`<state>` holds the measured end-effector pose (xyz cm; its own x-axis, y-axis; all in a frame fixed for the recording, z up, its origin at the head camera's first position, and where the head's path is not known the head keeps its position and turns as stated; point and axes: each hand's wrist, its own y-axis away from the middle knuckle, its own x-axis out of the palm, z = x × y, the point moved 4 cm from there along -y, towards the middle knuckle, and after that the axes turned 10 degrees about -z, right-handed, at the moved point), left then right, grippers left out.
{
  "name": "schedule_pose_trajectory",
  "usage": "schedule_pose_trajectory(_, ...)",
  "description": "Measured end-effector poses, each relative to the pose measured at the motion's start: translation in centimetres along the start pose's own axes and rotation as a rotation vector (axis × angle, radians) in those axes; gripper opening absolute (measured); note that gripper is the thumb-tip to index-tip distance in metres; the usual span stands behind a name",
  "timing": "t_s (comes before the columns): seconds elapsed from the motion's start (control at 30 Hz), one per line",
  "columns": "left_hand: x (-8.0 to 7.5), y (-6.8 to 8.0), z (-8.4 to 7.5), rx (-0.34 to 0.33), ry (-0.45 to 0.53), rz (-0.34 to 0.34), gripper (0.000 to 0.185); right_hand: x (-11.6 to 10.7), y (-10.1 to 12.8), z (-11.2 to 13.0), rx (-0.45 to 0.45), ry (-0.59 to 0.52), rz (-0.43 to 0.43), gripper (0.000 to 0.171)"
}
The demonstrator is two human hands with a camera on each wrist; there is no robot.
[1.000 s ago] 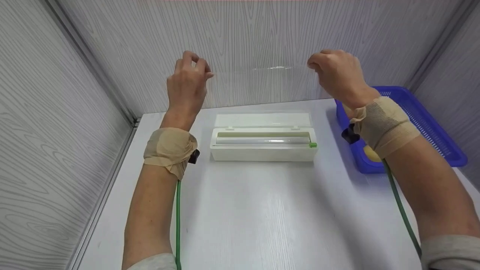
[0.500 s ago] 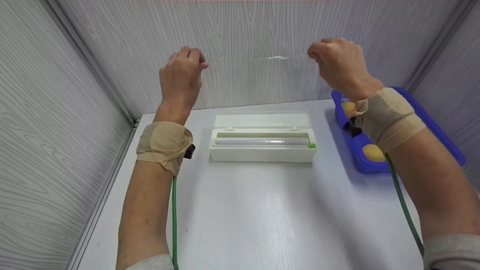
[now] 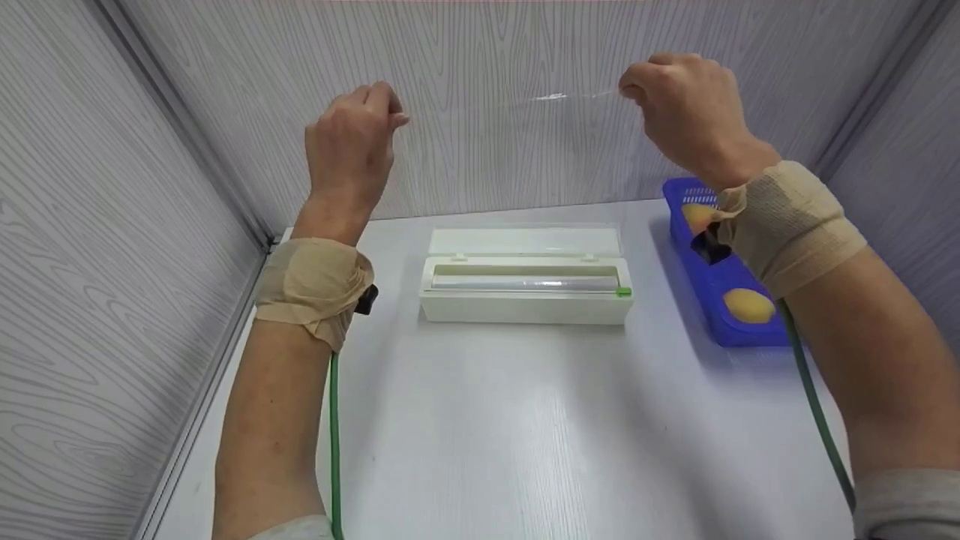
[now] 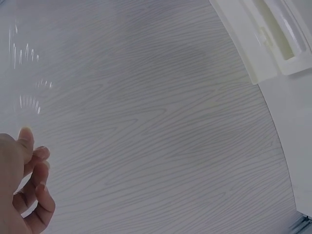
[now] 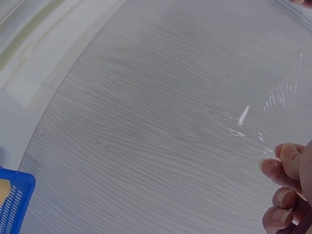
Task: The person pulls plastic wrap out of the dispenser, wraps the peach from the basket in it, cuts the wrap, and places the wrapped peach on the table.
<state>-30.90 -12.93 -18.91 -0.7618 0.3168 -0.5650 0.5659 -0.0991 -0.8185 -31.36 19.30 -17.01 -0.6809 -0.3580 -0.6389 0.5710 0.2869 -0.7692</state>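
Note:
A sheet of clear plastic wrap (image 3: 525, 157) is stretched upward from the white dispenser box (image 3: 525, 289), whose lid lies open on the table. My left hand (image 3: 352, 142) pinches the sheet's top left corner, and my right hand (image 3: 679, 105) pinches its top right corner, both raised high in front of the back wall. The wrap's top edge glints between the hands (image 3: 555, 96). In the right wrist view the wrap (image 5: 243, 122) shows as faint creases beside my fingertips (image 5: 285, 163). In the left wrist view my fingers (image 4: 29, 161) are curled at the film's creased corner (image 4: 29, 102).
A blue plastic basket (image 3: 712, 292) with two yellow fruits (image 3: 748, 305) stands at the right of the table. Grey wood-grain walls enclose the table on the left, back and right. Green cables run from both wrists.
Both hands have risen higher, drawing more wrap out of the dispenser. The left hand has also shifted slightly to the left.

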Motion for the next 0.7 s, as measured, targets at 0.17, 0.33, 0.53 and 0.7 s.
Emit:
schedule_pose_trajectory(0.17,-0.9,-0.1,0.0,0.026,0.002,-0.018,0.035,-0.5,-0.2,0.2,-0.011,0.014,0.004,0.025)
schedule_pose_trajectory(0.33,-1.6,-0.7,-0.2,0.049,0.014,-0.037,0.037,-1.2,-0.5,0.2,-0.015,0.02,-0.014,0.025)
schedule_pose_trajectory(0.53,-1.9,-1.3,-0.3,0.053,0.007,-0.039,0.035,-1.6,-1.1,0.4,-0.024,0.04,-0.012,0.024)
schedule_pose_trajectory(0.7,-2.4,-1.8,-0.3,0.043,-0.012,-0.032,0.031,-1.9,-1.5,0.6,-0.042,0.062,-0.016,0.025)
